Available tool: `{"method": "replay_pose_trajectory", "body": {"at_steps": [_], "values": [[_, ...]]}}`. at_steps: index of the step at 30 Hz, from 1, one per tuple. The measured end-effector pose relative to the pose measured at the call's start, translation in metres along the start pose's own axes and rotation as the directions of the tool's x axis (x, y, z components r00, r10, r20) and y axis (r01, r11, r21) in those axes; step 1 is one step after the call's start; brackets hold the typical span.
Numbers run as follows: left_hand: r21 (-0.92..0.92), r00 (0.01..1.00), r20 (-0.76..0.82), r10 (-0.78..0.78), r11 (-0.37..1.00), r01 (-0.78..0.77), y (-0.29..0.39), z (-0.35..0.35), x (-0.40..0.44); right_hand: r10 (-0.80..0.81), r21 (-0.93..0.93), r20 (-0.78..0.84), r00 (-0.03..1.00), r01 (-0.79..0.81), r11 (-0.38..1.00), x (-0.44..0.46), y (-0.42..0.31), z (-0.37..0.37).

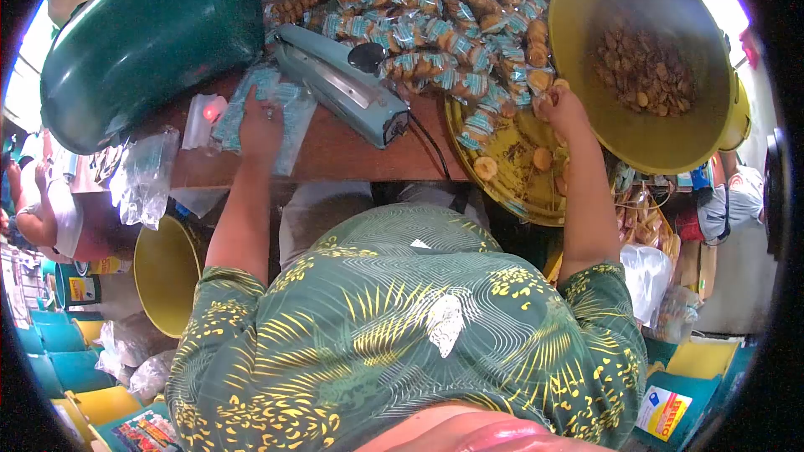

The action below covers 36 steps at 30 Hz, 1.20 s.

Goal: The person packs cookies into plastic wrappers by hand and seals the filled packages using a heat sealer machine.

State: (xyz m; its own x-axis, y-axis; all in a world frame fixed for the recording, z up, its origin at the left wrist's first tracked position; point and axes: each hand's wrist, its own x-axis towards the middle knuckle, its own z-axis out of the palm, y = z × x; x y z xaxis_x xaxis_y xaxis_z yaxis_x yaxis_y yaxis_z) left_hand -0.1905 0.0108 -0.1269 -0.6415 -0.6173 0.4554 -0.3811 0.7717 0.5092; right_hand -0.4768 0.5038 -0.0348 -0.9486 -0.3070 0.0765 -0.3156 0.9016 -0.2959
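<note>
My left hand [263, 127] lies over a stack of clear bags with blue print [289, 130] on the brown table; its fingers are blurred. On the right, my right hand [563, 109] has its fingers curled round a small round cookie [560, 84], above the rim of a yellow round tray [519, 184]. Several loose cookies [485, 168] and crumbs lie on that tray. Between my hands sits a blue-grey impulse bag sealer [343, 88] with a black cord. Behind it are piled many filled cookie packets [435, 33].
A yellow tub [578, 25] with loose cookies tilts toward me at the right. At the left a big green tub [151, 42] lies tipped. Clear plastic bags [144, 176] hang off the table edge. Another yellow tub [163, 276] stands below, and other people are at the far left and right.
</note>
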Motion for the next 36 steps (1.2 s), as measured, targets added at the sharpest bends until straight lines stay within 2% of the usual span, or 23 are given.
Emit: {"method": "replay_pose_trajectory", "body": {"at_steps": [3, 5, 7, 8, 9, 12, 15, 17, 18, 19, 21, 22, 23, 25, 28, 31, 32, 34, 35, 36], "values": [[-0.180, 0.999, -0.042, -0.026, 0.984, 0.018, -0.009, 0.008, 0.004, -0.034, 0.122, -0.020, 0.999, 0.036, 0.992, -0.014, -0.004, -0.008], [-0.093, 0.970, -0.203, 0.136, 0.983, -0.157, -0.017, 0.002, 0.007, 0.003, 0.289, 0.089, 0.996, -0.029, 0.957, -0.022, -0.002, -0.011], [-0.377, 0.966, -0.257, 0.025, 0.918, -0.125, -0.014, -0.002, 0.008, -0.012, 0.334, 0.069, 0.998, -0.012, 0.943, -0.034, -0.005, -0.013], [-0.667, 0.973, -0.169, -0.154, 0.745, 0.002, 0.021, -0.025, 0.006, -0.042, 0.294, -0.001, 0.999, 0.041, 0.955, -0.047, -0.012, -0.015], [-0.871, 0.955, -0.024, -0.296, 0.475, 0.125, 0.050, -0.045, 0.005, -0.075, 0.251, -0.069, 0.995, 0.090, 0.964, -0.057, -0.017, -0.014], [-0.963, 0.995, 0.095, -0.004, 0.255, 0.093, 0.085, -0.075, 0.003, -0.057, 0.568, -0.095, 0.994, 0.101, 0.817, -0.065, 0.007, 0.021], [-0.967, 0.972, 0.151, 0.180, 0.231, 0.107, 0.115, -0.078, -0.014, -0.027, 0.269, 0.060, 0.998, 0.010, 0.963, -0.087, -0.022, 0.022], [-0.923, 0.925, 0.259, 0.279, 0.355, 0.152, 0.151, -0.088, -0.020, -0.137, 0.084, -0.065, 0.988, 0.143, 0.986, -0.094, -0.038, 0.016], [-0.900, 0.867, 0.344, 0.360, 0.389, 0.195, 0.160, -0.084, -0.022, -0.199, -0.016, -0.117, 0.973, 0.199, 0.980, -0.098, -0.051, 0.009], [-0.873, 0.795, 0.425, 0.433, 0.427, 0.234, 0.166, -0.081, -0.024, -0.224, 0.092, -0.134, 0.965, 0.237, 0.967, -0.103, -0.066, -0.001], [-0.845, 0.674, 0.483, 0.559, 0.499, 0.192, 0.176, -0.065, -0.028, -0.256, 0.302, -0.179, 0.950, 0.300, 0.905, -0.116, -0.111, -0.029], [-0.848, 0.678, 0.435, 0.593, 0.523, 0.087, 0.185, -0.061, -0.032, -0.356, 0.475, -0.131, 0.925, 0.374, 0.796, -0.122, -0.124, -0.032], [-0.849, 0.612, 0.450, 0.651, 0.524, 0.067, 0.194, -0.061, -0.030, -0.454, 0.633, -0.107, 0.884, 0.413, 0.655, -0.129, -0.136, -0.031], [-0.793, 0.559, 0.520, 0.646, 0.609, 0.033, 0.207, -0.060, -0.030, -0.568, 0.690, -0.025, 0.823, 0.425, 0.586, -0.142, -0.168, -0.023], [-0.763, 0.584, 0.590, 0.558, 0.621, 0.178, 0.207, -0.041, -0.034, -0.452, 0.634, -0.060, 0.890, 0.384, 0.671, -0.142, -0.172, -0.001], [-0.699, 0.483, 0.707, 0.516, 0.612, 0.370, 0.199, -0.027, -0.037, -0.417, 0.549, -0.050, 0.908, 0.374, 0.748, -0.142, -0.165, 0.004], [-0.636, 0.434, 0.755, 0.492, 0.710, 0.302, 0.203, -0.030, -0.036, -0.468, 0.466, -0.123, 0.875, 0.467, 0.752, -0.144, -0.162, 0.010], [-0.489, 0.348, 0.838, 0.420, 0.861, 0.138, 0.213, -0.037, -0.031, -0.486, 0.425, -0.064, 0.871, 0.465, 0.777, -0.140, -0.149, 0.014], [-0.551, 0.424, 0.796, 0.431, 0.806, 0.216, 0.211, -0.029, -0.036, -0.500, 0.398, -0.034, 0.865, 0.471, 0.787, -0.134, -0.142, 0.012], [-0.612, 0.504, 0.750, 0.428, 0.737, 0.286, 0.208, -0.017, -0.044, -0.465, 0.282, -0.008, 0.885, 0.448, 0.848, -0.126, -0.140, 0.000]]}}
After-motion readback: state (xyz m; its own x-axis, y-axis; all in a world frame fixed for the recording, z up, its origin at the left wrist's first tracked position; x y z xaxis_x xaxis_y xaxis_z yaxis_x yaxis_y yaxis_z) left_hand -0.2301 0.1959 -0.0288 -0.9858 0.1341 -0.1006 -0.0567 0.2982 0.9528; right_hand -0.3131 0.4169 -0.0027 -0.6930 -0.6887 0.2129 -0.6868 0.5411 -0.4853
